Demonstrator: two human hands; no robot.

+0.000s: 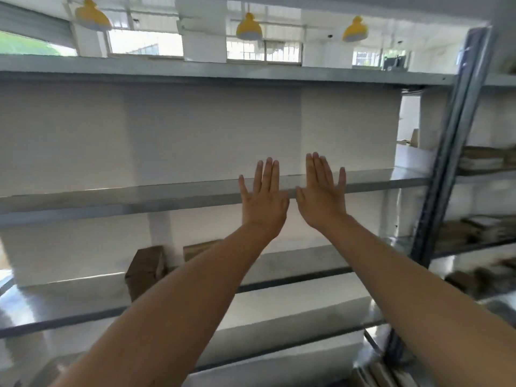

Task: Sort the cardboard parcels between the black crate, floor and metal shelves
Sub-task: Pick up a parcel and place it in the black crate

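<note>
- Your left hand (264, 203) is raised in front of you with its back to the camera. The fingers are straight, point upward and hold nothing.
- Your right hand (321, 196) is just beside it, the two thumbs nearly meeting. It is just as flat, with straight fingers and nothing in its grip.
- Both hands overlap the front edge of the middle board of the metal shelves (111, 198). You cannot tell whether they touch it.
- A brown cardboard parcel (145, 270) sits tilted on a lower board, left of your left forearm and beside a white post (162, 233).
- A second parcel (196, 250) shows just right of that post, partly hidden by your forearm.
- Blurred stacked parcels (480, 160) lie in the bay to the right, beyond the grey upright (452, 152).
- Yellow lamps (249, 27) hang above the top board.
</note>
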